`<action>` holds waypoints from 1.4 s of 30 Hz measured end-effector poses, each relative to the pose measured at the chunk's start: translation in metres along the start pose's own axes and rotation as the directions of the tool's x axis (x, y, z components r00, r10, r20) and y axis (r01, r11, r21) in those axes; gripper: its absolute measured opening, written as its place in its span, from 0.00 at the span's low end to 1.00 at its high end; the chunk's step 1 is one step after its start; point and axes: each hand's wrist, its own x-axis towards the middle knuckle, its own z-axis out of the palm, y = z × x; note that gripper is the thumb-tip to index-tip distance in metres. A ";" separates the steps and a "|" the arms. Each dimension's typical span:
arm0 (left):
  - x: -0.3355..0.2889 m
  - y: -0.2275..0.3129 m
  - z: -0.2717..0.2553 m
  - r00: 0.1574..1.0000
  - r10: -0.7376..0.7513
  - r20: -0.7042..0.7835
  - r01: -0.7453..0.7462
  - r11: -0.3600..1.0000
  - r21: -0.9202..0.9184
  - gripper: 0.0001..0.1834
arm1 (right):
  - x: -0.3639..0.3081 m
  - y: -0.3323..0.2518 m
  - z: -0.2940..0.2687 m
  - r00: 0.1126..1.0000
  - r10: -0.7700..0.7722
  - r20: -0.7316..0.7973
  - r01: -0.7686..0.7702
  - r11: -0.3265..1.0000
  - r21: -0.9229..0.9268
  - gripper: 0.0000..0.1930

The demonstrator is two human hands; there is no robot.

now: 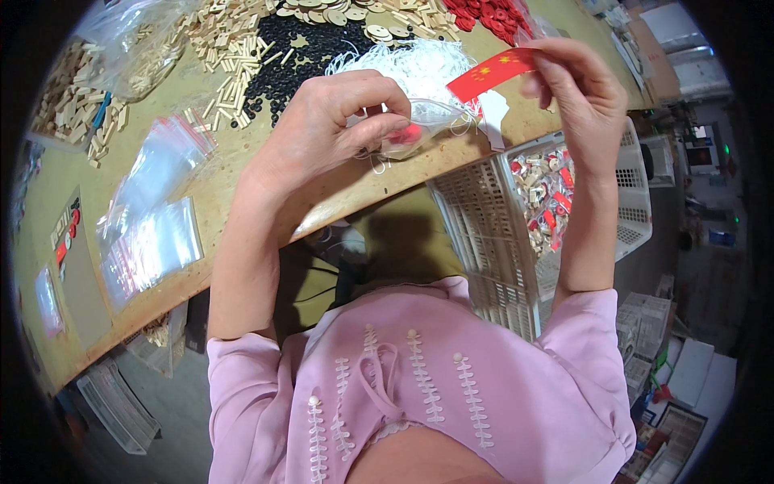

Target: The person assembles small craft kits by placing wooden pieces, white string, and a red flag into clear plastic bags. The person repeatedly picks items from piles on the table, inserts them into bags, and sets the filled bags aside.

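Observation:
My left hand (339, 121) pinches a small clear plastic bag (411, 139) above the table's front edge. Something red shows inside the bag, with white string by it. To the right, my right hand (582, 101) holds a small red flag sticker (496, 73) with yellow stars by its right end, thumb against fingers. The sticker stretches left toward the bag, apart from the left hand. Behind both hands lies a tangled heap of white strings (411, 60). A white piece of paper (493, 117) sits at the table edge between the hands.
Black beads (302, 68), wooden sticks (234, 73), round wooden discs (326, 12) and red pieces (492, 18) are heaped along the far side. Empty clear bags (153, 234) lie at left. A white plastic crate (492, 226) with filled bags stands right, below the wooden table's edge (322, 222).

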 end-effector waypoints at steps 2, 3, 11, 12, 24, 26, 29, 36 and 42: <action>0.002 -0.001 -0.001 1.000 0.023 0.002 -0.023 1.000 0.020 0.05 | 0.005 -0.003 0.011 0.995 0.023 0.097 -0.022 1.000 -0.009 0.08; 0.001 -0.001 -0.001 1.000 0.024 0.006 -0.024 0.999 0.020 0.05 | 0.006 -0.001 0.017 0.994 0.032 0.101 -0.030 0.999 -0.023 0.08; 0.000 -0.006 -0.001 0.998 0.057 0.008 -0.057 0.998 0.013 0.06 | 0.008 -0.004 0.030 0.924 0.113 0.366 -0.059 0.986 -0.156 0.07; 0.000 -0.005 -0.001 0.998 0.057 0.009 -0.057 0.998 0.011 0.06 | 0.010 -0.006 0.029 0.911 0.155 0.382 -0.100 0.982 -0.161 0.06; 0.001 -0.007 0.001 0.997 0.027 -0.073 -0.023 0.999 0.045 0.07 | 0.009 -0.010 0.044 0.918 0.264 0.296 -0.241 0.964 -0.112 0.04; 0.001 -0.006 0.002 0.995 0.008 -0.098 -0.007 1.000 0.012 0.07 | 0.011 -0.014 0.045 0.916 0.293 0.275 -0.286 0.956 -0.066 0.04; -0.001 -0.003 -0.003 0.994 -0.087 -0.069 0.079 0.991 -0.108 0.07 | 0.012 -0.015 0.050 0.884 0.311 0.350 -0.324 0.946 -0.024 0.04; -0.034 0.026 -0.050 0.965 -0.247 0.087 0.238 0.965 0.106 0.09 | -0.007 -0.014 0.100 0.681 0.452 0.577 -0.641 0.749 0.170 0.04; -0.076 0.001 -0.053 0.824 -0.533 0.194 0.551 0.833 -0.053 0.06 | -0.031 0.017 0.153 0.606 0.486 0.630 -0.675 0.733 0.084 0.05</action>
